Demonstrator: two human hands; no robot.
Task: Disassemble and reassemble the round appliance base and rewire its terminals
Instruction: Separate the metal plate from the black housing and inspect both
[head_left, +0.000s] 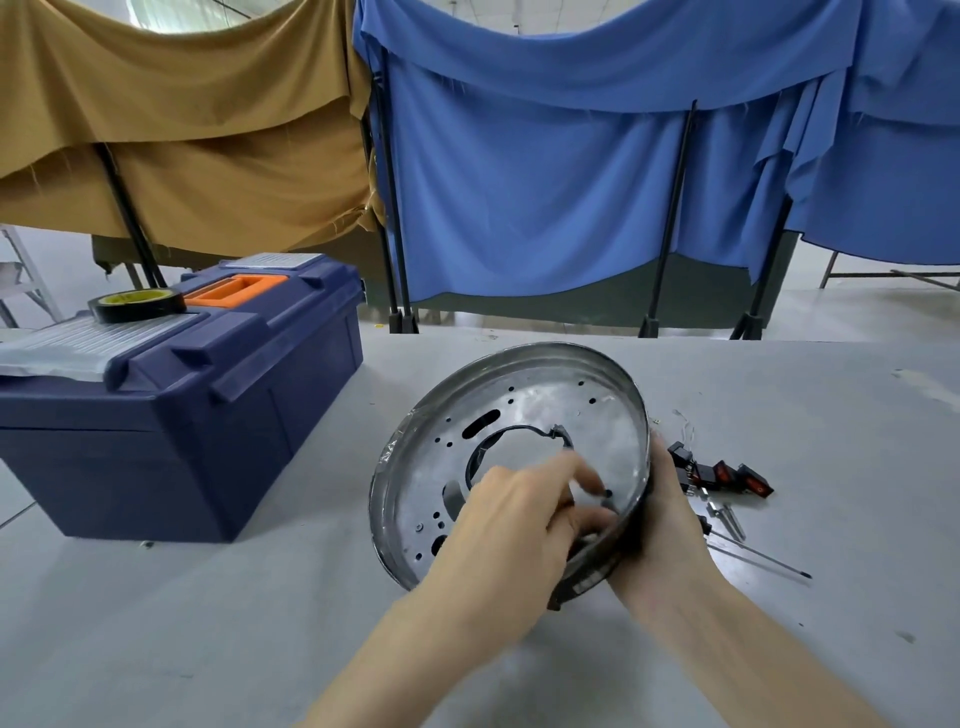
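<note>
Base: the base (519, 410) is a shallow round metal pan, held tilted above the middle of the bench (208, 623), its open side facing the person and its far rim raised.
Right hand: the right hand (670, 525) wraps the near-right wall from outside and carries the base.
Left hand: the left hand (519, 514) reaches inside, fingers curled by the near-right wall; motion blur hides whether they pinch a small part or only touch the metal.
Weight: probably light, being thin sheet with many holes and a large central cut-out; one hand bears it.
Stiffness: likely stiff at the wall, with some flex across the floor.
Surface: bare and shiny, so probably slippery; a wrapping grip suits it better than a fingertip pinch.
Edges: the rim and punched holes may be sharp.
Hold: best taken at the wall, thumb inside and fingers outside, away from the dark fitting at the near edge.
Loose parts: switches (727, 475) with red rockers and a screwdriver (753, 558) lie just right of the base.
Left side: a toolbox (182, 441) with tape (137, 304) on its lid.
</note>
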